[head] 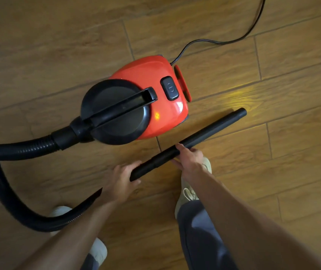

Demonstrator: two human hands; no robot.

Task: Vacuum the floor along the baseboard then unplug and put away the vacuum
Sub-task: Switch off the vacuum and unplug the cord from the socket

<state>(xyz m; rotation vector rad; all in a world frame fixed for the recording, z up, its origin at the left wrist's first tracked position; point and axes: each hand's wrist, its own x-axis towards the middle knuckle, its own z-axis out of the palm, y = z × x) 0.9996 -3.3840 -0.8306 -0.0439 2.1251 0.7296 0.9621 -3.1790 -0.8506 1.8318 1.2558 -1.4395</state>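
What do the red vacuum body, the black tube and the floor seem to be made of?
The vacuum body looks like glossy red plastic, judging by its sharp highlights and moulded curves. The tube is matte black, probably rigid plastic with hardly any shine, though metal cannot be ruled out. The floor shows wood-grain planks with thin dark joints; whether it is wood, laminate or tile stays open.

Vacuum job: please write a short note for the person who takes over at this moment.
Left hand grips the near end of the black tube; right hand grips its middle.
Red vacuum stands on the floor ahead; its hose loops to the left.
Cord runs out of view at the top; plug not seen.
Done: vacuuming cannot be judged.
Left: unplug, put the vacuum away.
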